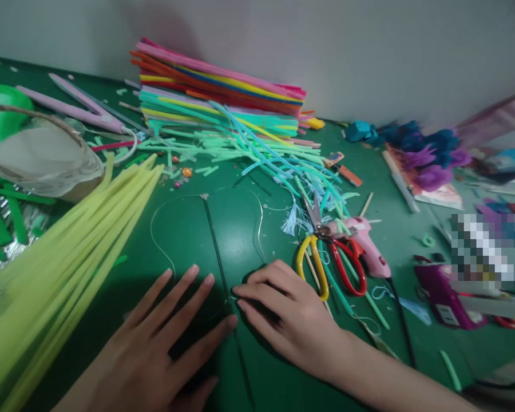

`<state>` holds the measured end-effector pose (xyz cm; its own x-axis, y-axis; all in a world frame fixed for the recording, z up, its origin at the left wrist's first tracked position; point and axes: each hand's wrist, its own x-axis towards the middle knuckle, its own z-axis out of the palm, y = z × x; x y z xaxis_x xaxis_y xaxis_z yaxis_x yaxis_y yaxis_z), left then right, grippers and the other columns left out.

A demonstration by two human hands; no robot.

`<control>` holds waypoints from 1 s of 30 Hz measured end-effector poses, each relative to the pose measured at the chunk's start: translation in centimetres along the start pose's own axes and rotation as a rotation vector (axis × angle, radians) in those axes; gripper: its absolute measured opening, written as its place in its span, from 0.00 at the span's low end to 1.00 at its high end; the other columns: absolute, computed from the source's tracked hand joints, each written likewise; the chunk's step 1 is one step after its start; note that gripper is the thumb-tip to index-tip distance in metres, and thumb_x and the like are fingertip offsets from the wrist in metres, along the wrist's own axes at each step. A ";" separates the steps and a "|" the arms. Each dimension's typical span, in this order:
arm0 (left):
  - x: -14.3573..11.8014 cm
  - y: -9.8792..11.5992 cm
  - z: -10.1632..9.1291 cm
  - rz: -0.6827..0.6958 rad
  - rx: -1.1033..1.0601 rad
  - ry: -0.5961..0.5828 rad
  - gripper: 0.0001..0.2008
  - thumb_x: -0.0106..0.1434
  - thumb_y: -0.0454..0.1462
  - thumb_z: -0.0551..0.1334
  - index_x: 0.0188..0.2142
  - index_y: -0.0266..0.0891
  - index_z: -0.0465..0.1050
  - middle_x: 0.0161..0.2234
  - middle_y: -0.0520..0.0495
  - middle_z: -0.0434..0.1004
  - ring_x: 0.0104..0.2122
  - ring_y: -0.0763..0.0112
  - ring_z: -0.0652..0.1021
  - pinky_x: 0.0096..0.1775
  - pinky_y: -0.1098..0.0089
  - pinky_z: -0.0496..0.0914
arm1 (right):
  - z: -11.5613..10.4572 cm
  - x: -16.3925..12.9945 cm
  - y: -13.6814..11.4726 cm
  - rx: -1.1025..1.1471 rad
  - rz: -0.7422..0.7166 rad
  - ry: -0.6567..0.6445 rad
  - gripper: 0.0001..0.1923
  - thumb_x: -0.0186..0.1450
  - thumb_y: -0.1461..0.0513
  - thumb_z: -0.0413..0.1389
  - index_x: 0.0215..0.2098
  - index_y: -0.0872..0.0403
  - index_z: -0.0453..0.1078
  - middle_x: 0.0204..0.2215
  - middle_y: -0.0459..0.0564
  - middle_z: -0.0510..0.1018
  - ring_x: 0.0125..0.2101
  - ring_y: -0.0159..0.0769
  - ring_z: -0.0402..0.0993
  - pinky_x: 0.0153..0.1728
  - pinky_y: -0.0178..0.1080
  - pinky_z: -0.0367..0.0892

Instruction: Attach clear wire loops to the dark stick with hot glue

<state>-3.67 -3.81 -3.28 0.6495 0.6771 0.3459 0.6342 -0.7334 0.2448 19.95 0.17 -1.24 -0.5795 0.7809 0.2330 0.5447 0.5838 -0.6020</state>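
A thin pale wire [151, 226] lies on the green tabletop in a loose heart-like outline. Its upper middle meets the tip of a long, thin dark rod [217, 252] that runs down between my hands. My left hand [163, 337] rests with fingers spread, the fingertips near the left side of the wire and the rod. Thumb and fingers of my right hand [283, 309] are pinched together at the rod, with a short bit of wire showing at the fingertips.
Yellow-green pipe cleaners [77, 252] lie at left; multicoloured bundles [223, 86] stand against the wall. Scissors [321, 229] and a pink glue gun [364, 240] lie right of my right hand. A purple box-like object [446, 294] sits farther right. Beads [186, 171] lie behind the wire.
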 end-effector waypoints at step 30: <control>-1.1 -0.9 -0.4 0.120 0.113 -0.089 0.31 0.64 0.52 0.60 0.59 0.33 0.68 0.65 0.32 0.61 0.66 0.40 0.57 0.57 0.43 0.63 | 0.9 -0.7 -0.5 -0.366 -0.376 0.043 0.19 0.66 0.57 0.57 0.49 0.63 0.74 0.35 0.55 0.78 0.34 0.38 0.74 0.35 0.39 0.75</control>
<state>-5.13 -3.95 -3.53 0.7543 0.5919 0.2840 0.5901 -0.8009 0.1016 19.62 -0.86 -1.79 -0.7545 0.5061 0.4178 0.4843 0.8590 -0.1661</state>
